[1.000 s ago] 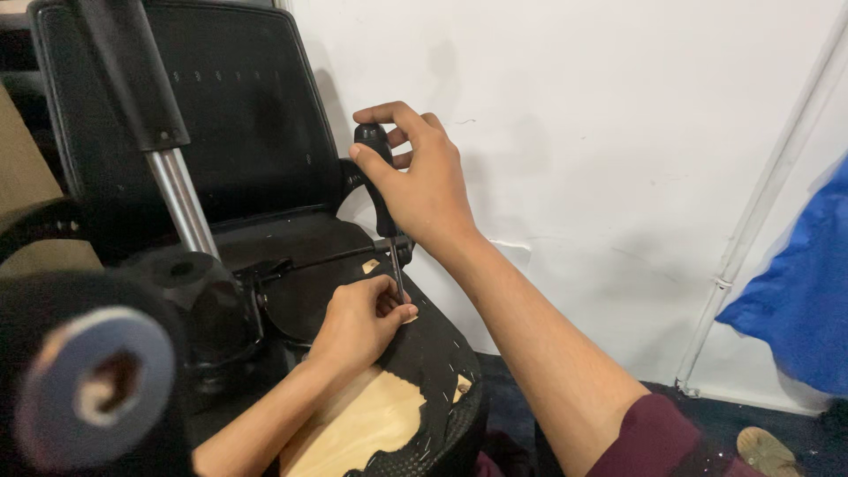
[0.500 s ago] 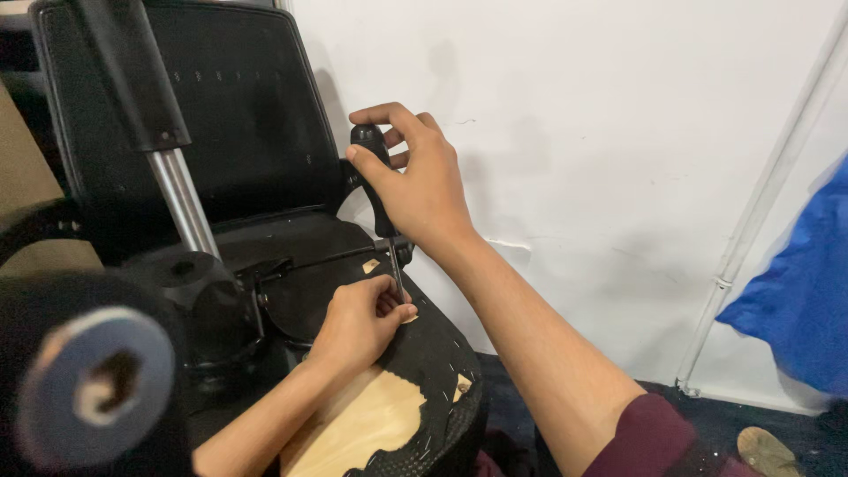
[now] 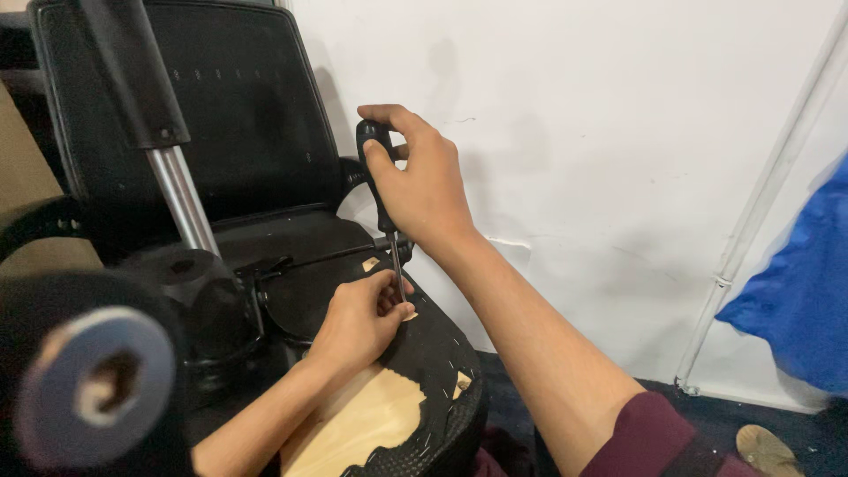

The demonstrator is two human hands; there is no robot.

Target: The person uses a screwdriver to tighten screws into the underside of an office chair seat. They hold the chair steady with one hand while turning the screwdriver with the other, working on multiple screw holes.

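Observation:
My right hand (image 3: 424, 181) grips the black handle of a screwdriver (image 3: 374, 168) held upright, its thin shaft (image 3: 397, 269) pointing down onto the underside of an overturned office chair seat (image 3: 424, 353). My left hand (image 3: 360, 316) rests on that seat underside, fingers pinched around the lower end of the shaft near the tip. The seat bottom is covered in black fabric with torn patches showing bare wood (image 3: 371, 415). The screw under the tip is hidden by my fingers.
The chair's black mesh backrest (image 3: 221, 115) stands behind the seat. A chrome gas cylinder (image 3: 181, 199) with a black sleeve rises at the left. A blurred caster wheel (image 3: 93, 380) fills the lower left. A white wall (image 3: 618, 132), a white pipe (image 3: 768, 194) and blue fabric (image 3: 795, 291) lie to the right.
My right hand has shifted its fingers slightly on the screwdriver handle. My left hand stays at the shaft's tip.

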